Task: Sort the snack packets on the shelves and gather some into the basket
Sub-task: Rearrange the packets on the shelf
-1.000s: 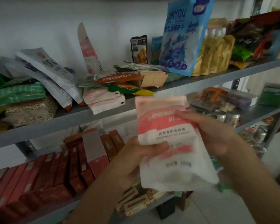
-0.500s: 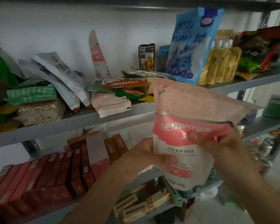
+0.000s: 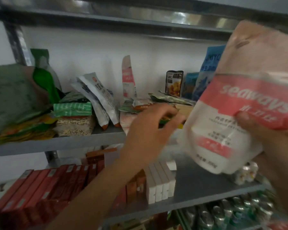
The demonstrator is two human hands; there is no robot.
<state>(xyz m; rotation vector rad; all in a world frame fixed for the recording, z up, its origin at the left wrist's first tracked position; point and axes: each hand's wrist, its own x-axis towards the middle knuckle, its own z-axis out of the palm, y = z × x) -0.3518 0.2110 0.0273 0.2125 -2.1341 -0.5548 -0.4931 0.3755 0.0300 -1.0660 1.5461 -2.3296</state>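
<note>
**Shelves packed with snacks, one pink pouch held up high**

Gray metal racks are standing against a white wall [image 3: 90, 52], and the middle shelf [image 3: 73, 143] is carrying a messy heap of packets. The right hand [image 3: 263, 133] is gripping a pink and white pouch [image 3: 239, 97] by its lower half, with the thumb on the front and the fingers curled round the back. It is holding the pouch up high on the right, in front of the blue bag [image 3: 204, 75]. That is likely keeping it out of the way while a spot is being made.

The left hand [image 3: 150, 128] is reaching toward the flat packets [image 3: 140, 106] in the middle of that shelf. Its fingers are spread and loose, and it is holding nothing. Blur is hiding whether it is touching them. I think it is making room or tidying the heap.

Behind the heap, a thin pink pouch [image 3: 128, 77] of the same look is leaning upright against the wall, so the held one may be going beside it. Red boxes [image 3: 40, 188] and white boxes [image 3: 160, 185] are sitting in neat rows on the shelf below [image 3: 206, 193].
</note>
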